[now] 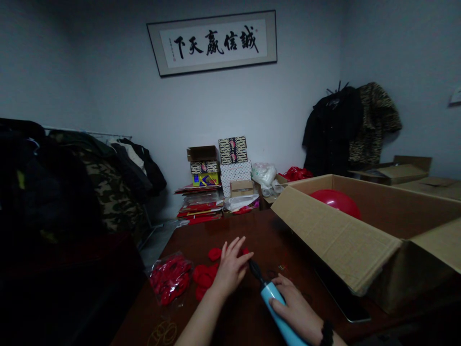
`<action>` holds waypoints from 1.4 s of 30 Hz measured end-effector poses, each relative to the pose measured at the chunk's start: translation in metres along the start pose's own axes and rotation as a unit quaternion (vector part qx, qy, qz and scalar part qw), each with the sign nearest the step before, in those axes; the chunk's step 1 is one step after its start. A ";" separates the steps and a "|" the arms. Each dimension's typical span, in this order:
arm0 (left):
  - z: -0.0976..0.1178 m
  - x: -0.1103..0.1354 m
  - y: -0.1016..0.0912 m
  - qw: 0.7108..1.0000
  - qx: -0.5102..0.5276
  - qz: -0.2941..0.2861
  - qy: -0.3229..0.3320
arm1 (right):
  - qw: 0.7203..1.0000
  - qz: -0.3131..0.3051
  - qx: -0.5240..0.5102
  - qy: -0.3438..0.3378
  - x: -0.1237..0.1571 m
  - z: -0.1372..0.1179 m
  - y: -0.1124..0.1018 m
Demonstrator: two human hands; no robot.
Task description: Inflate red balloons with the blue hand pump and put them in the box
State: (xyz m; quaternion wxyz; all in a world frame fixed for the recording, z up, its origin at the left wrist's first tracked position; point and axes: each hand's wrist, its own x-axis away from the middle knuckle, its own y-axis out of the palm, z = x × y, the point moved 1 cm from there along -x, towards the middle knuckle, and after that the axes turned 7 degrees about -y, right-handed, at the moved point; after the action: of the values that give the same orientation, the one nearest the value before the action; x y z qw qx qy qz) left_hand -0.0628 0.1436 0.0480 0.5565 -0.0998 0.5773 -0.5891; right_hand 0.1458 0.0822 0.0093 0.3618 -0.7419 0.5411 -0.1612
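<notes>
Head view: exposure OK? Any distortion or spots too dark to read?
Head view: underexposed overall, with the coats on the left rack sinking toward black. The wide lens visibly skews the framed calligraphy. The blue hand pump is cut off by the bottom edge. The left hand and right hand stay fairly sharp, without strong glare.

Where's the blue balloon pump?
The blue balloon pump is low and right of centre in the head view, held in the right hand, its black nozzle beside the left hand.
</notes>
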 end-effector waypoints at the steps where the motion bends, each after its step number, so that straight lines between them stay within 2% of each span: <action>1: 0.000 0.006 0.004 0.997 0.037 0.040 -0.049 | 1.000 0.005 0.007 0.006 -0.001 0.000 0.000; 3: -0.001 0.015 0.014 0.970 0.149 0.107 -0.158 | 1.000 0.013 0.020 0.015 -0.003 0.001 0.000; 5: -0.001 0.022 0.029 0.916 0.283 0.103 -0.266 | 0.999 0.022 0.040 0.022 -0.006 0.000 -0.001; 6: -0.001 0.024 0.037 0.878 0.355 0.069 -0.314 | 0.998 0.026 0.053 0.023 -0.007 -0.001 0.000; 7: 0.000 0.025 0.045 0.822 0.431 0.033 -0.372 | 0.997 0.029 0.067 0.024 -0.008 -0.003 0.000; 9: 0.004 0.024 0.057 0.678 0.565 -0.012 -0.470 | 0.995 0.028 0.092 0.024 -0.009 -0.007 0.002; 11: 0.008 0.021 0.062 0.578 0.649 -0.017 -0.494 | 0.995 0.015 0.101 0.019 -0.009 -0.012 0.004; 12: 0.010 0.018 0.062 0.545 0.685 -0.012 -0.484 | 0.995 0.005 0.100 0.015 -0.008 -0.013 0.005; 14: 0.012 0.014 0.062 0.506 0.740 0.007 -0.444 | 0.996 -0.014 0.087 0.009 -0.006 -0.016 0.008; 17: 0.012 0.012 0.063 0.483 0.773 0.032 -0.409 | 0.998 -0.034 0.043 -0.006 -0.003 -0.018 0.011; 22: 0.003 0.019 0.072 0.473 0.774 0.039 -0.418 | 0.999 -0.046 0.009 -0.018 -0.002 -0.016 0.020; 29: -0.002 0.028 0.065 0.449 0.812 -0.021 -0.373 | 0.998 -0.057 -0.008 -0.041 -0.005 -0.011 0.031; 34: -0.003 0.028 0.064 0.434 0.824 -0.019 -0.364 | 0.999 -0.043 0.003 -0.033 -0.012 -0.011 0.038; 38: -0.010 0.024 0.067 0.444 0.811 0.013 -0.380 | 0.999 -0.020 0.037 -0.001 -0.023 -0.011 0.045; 42: -0.024 0.016 0.078 0.484 0.778 0.051 -0.396 | 0.996 0.015 0.085 0.036 -0.038 -0.010 0.059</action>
State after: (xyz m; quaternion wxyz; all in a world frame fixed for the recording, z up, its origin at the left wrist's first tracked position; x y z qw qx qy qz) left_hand -0.0448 0.1669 -0.0298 0.6064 0.1809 -0.3942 -0.6665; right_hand 0.0856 0.1048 -0.0198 0.4065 -0.6936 0.5494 -0.2279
